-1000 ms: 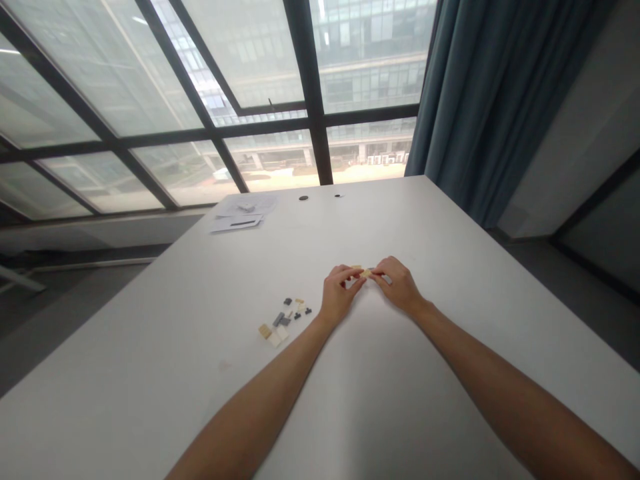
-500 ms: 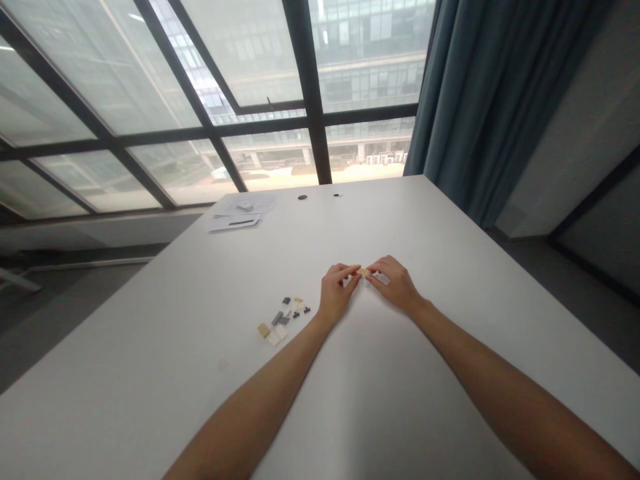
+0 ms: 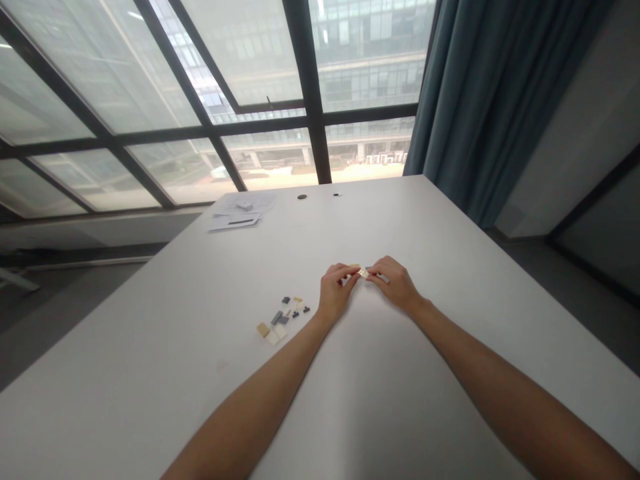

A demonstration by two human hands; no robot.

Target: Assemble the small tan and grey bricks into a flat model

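My left hand [image 3: 336, 293] and my right hand [image 3: 395, 283] meet fingertip to fingertip over the white table [image 3: 450, 240]. Both pinch a small tan building-block piece [image 3: 363, 272] between them, just above the tabletop. Fingers of each hand are curled and pressed on the piece. To the left of my left hand lies a scatter of several small grey, black, tan and white block pieces [image 3: 283, 318] on the table.
Papers [image 3: 243, 212] lie at the table's far left corner. Two small dark round spots [image 3: 302, 197] sit near the far edge. Large windows run behind the table; a blue curtain [image 3: 490, 100] hangs at the right.
Both hands stay together on the small piece with only slight finger shifts. The view has barely moved.
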